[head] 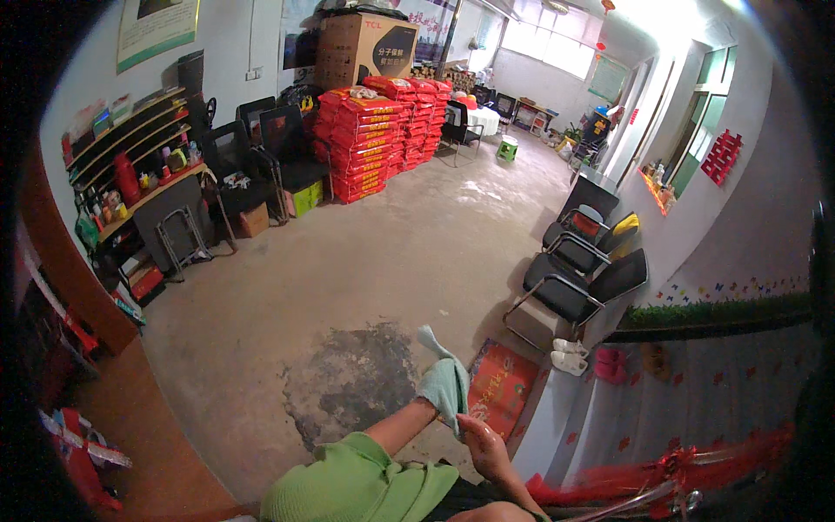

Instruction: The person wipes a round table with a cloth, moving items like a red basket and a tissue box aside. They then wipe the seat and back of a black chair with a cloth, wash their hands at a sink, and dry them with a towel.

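Note:
A pale green cloth (443, 386) is draped around the end of my left forearm (403, 425) and covers the hand. Whether those hidden fingers grip the cloth cannot be seen. One narrow end of the cloth sticks out beyond it, over the floor. My right hand (484, 445) pinches the cloth's lower edge between thumb and fingers, close to the covered left hand. A green sleeve (365, 476) reaches down the left upper arm. Under the cloth and to its right lies a red doormat (502, 385) that bears writing.
Steps (652, 417) drop along the right, with white shoes (569, 357) on the top one. A railing (672, 466) wound with red ribbon crosses the lower right. Black chairs (561, 280) line the right wall. Stacked red sacks (359, 147) and a shelf unit (137, 196) stand left.

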Available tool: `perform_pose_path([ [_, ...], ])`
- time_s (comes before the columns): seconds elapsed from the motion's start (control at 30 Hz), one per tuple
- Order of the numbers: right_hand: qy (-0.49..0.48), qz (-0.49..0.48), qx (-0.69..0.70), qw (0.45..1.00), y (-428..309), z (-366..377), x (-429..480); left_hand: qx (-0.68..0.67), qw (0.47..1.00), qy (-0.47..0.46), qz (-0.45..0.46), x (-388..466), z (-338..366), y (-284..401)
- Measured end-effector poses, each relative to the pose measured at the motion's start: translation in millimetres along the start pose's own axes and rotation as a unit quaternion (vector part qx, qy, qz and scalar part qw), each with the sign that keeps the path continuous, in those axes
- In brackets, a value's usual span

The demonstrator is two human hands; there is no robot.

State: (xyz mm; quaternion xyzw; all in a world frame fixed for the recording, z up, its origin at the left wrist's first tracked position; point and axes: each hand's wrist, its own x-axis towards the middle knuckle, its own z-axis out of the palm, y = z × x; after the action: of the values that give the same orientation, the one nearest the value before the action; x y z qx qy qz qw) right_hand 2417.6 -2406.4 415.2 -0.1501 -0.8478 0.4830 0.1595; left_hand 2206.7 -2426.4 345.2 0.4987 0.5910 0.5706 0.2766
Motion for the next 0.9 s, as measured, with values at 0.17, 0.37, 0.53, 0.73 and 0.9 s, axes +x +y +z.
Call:
perform_pose_path([
  [0.17,0.009,0.212,0.298,0.931,10,-11,-7,0.040,0.998,-0.011,0.036,11,12,21],
  [0.37,0.092,0.196,0.392,0.894,-15,-49,-13,0.077,0.993,-0.024,0.085,-3,12,36],
  [0.53,0.192,0.056,0.417,0.886,-25,-60,-3,0.084,0.990,-0.019,0.115,13,14,83],
  [0.73,0.136,0.219,0.365,0.895,-10,-64,-19,0.031,0.997,-0.035,0.060,-6,17,72],
  [0.9,-0.117,0.293,0.285,0.905,-2,-59,-36,-0.022,1.000,-0.017,0.011,-9,2,33],
])
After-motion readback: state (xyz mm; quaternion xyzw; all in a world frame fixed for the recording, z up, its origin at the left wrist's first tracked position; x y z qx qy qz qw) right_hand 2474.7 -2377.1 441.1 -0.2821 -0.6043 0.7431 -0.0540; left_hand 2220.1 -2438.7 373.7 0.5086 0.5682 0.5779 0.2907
